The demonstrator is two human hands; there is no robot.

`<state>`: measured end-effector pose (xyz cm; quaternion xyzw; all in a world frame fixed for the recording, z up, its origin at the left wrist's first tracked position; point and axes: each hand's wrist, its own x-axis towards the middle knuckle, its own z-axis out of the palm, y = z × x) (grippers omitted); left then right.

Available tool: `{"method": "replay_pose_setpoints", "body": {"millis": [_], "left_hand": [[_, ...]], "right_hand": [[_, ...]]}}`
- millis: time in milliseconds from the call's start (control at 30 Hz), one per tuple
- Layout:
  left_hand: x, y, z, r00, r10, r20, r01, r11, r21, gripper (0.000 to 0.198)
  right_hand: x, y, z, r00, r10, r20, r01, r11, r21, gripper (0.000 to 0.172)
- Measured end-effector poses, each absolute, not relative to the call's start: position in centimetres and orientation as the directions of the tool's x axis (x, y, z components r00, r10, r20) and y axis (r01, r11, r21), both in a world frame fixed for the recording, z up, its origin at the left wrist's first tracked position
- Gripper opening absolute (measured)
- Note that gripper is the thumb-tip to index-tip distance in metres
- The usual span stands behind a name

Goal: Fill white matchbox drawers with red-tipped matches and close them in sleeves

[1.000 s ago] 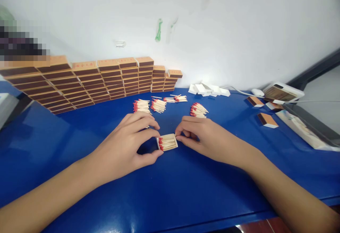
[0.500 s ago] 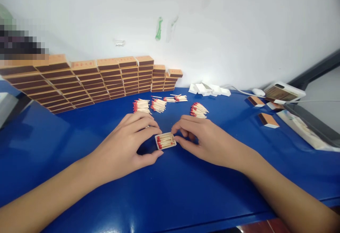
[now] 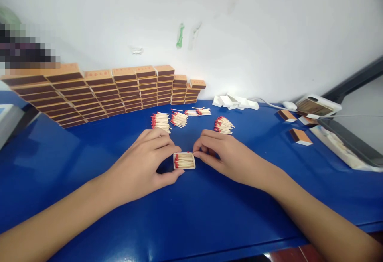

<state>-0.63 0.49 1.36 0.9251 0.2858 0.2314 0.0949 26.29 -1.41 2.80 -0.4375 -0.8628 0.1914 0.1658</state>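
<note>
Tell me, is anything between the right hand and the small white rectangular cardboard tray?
Nothing visible stands between them: the right hand has its fingertips at the far right corner of the white tray.

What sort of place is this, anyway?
Probably a small indoor workspace, though whether at home or in a workshop I can't tell: there's a blue table with stacked matchboxes and piles of red-tipped matches.

Left hand [image 3: 152,154] and right hand [image 3: 226,154], both bare, long-fingered and slender; the left forearm [image 3: 68,214] and right forearm [image 3: 311,210] (bare likewise) are smooth in outline, narrowing towards the hands.
</note>
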Motion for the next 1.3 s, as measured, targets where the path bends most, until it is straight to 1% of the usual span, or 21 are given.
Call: {"method": "replay_pose_setpoints", "body": {"millis": [67, 267, 533, 667, 733, 800, 833, 900, 967, 1067, 1300], "left_hand": [[-0.6, 0.5, 1.3, 0.729, 0.570, 0.379, 0.477, -0.820, 0.315, 0.026], [-0.5, 0.6, 1.2, 0.722, 0.560, 0.406, 0.471, -0.828, 0.305, 0.033], [-0.4, 0.5, 1.2, 0.724, 0.558, 0.406, 0.462, -0.829, 0.316, 0.032], [-0.5, 0.6, 1.2, 0.715, 0.557, 0.423, 0.469, -0.831, 0.301, 0.035], [-0.7, 0.7, 1.3, 0.713, 0.551, 0.434, 0.470, -0.835, 0.287, 0.036], [-0.9, 0.8, 1.4, 0.719, 0.546, 0.431, 0.472, -0.838, 0.275, 0.036], [-1.0, 0.8, 1.4, 0.723, 0.544, 0.426, 0.471, -0.839, 0.271, 0.035], [-1.2, 0.9, 1.4, 0.726, 0.545, 0.420, 0.472, -0.838, 0.272, 0.036], [-1.3, 0.9, 1.4, 0.723, 0.550, 0.417, 0.475, -0.835, 0.278, 0.039], [-1.4, 1.0, 1.3, 0.721, 0.553, 0.417, 0.475, -0.833, 0.282, 0.039], [-1.5, 1.2, 1.0, 0.726, 0.555, 0.405, 0.484, -0.832, 0.272, 0.041]], "right_hand": [[26.1, -1.5, 2.8, -0.560, 0.820, 0.118, 0.694, 0.542, -0.475, 0.013], [25.2, -1.8, 2.9, -0.561, 0.819, 0.119, 0.692, 0.543, -0.475, 0.007], [24.2, -2.0, 2.1, -0.540, 0.831, 0.132, 0.685, 0.526, -0.505, 0.006], [24.7, -1.7, 2.4, -0.524, 0.836, 0.161, 0.686, 0.526, -0.502, 0.007], [26.1, -1.3, 3.1, -0.485, 0.850, 0.204, 0.709, 0.520, -0.477, 0.009], [28.3, -0.6, 3.7, -0.416, 0.872, 0.259, 0.765, 0.490, -0.419, 0.011], [29.6, -0.1, 3.9, -0.382, 0.886, 0.262, 0.800, 0.459, -0.386, 0.012], [31.9, 0.7, 4.1, -0.342, 0.916, 0.210, 0.869, 0.393, -0.300, 0.019], [33.6, 1.3, 4.1, -0.325, 0.932, 0.160, 0.899, 0.357, -0.255, 0.020], [34.4, 1.7, 3.9, -0.322, 0.939, 0.124, 0.905, 0.343, -0.253, 0.019], [33.6, 1.3, 4.1, -0.324, 0.937, 0.127, 0.901, 0.347, -0.262, 0.018]]}}
